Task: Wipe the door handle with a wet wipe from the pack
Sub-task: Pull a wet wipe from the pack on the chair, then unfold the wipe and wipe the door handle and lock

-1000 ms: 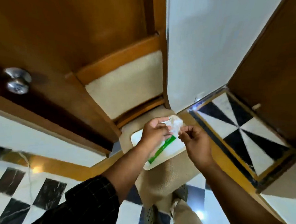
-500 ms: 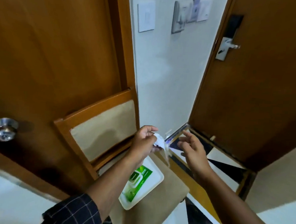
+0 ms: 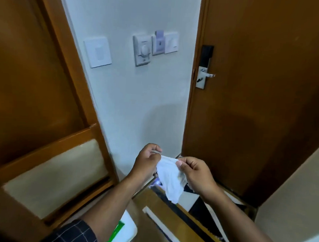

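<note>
I see a thin, soft white cloth-like wipe [image 3: 171,178], creased and slightly translucent, at lower centre. The handle [image 3: 206,75] at right is bright polished metal on a shiny metal plate. The door [image 3: 267,89] at right looks like smooth brown wood with a dull satin sheen. The wall [image 3: 128,104] at centre is matt and painted pale. Its switches [image 3: 155,46] at upper centre look like smooth plastic. The chair [image 3: 47,172] at lower left has glossy varnished wood and coarse beige fabric padding. At the bottom, the pack [image 3: 128,232] looks like glossy white plastic.

white wall [image 3: 130,104], wooden doors [image 3: 267,89]
</note>
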Demonstrator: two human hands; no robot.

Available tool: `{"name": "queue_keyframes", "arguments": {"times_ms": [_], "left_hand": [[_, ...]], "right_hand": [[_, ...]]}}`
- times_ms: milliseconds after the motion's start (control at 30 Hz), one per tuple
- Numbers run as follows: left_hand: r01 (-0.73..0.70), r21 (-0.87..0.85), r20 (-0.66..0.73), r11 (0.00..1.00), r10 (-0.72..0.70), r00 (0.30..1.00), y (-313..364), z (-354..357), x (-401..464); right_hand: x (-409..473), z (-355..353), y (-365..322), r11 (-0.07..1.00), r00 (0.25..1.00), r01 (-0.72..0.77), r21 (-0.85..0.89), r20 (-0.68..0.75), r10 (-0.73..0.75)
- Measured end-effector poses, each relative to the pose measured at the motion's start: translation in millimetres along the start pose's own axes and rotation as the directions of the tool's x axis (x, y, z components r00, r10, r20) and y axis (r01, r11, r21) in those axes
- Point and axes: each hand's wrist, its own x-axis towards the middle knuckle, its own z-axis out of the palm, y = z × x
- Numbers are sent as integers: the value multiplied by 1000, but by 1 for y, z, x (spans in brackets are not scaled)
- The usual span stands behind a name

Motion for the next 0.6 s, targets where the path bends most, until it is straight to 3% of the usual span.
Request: {"name": "queue_keyframes", "arguments": {"times_ms": [133, 233, 433, 533, 600], "left_hand": [[50, -71, 95, 996, -43, 995, 12, 64, 21], [123, -67, 173, 990, -110, 979, 16, 101, 31], [175, -203, -109, 963, -200, 974, 26, 140, 72], [32, 47, -158, 998, -24, 987, 27, 153, 90], [-100, 303, -89, 948, 132, 987, 27, 154, 109]], "right_hand": [[29, -59, 4, 998, 973, 15, 58, -231, -1], [45, -90, 5, 995, 970, 29, 93, -242, -6], [79, -129, 24, 997, 986, -56, -59, -163, 46], [95, -141, 34, 992, 977, -128, -4, -170, 126], [107, -152, 38, 977, 966, -173, 125, -172, 193]]}}
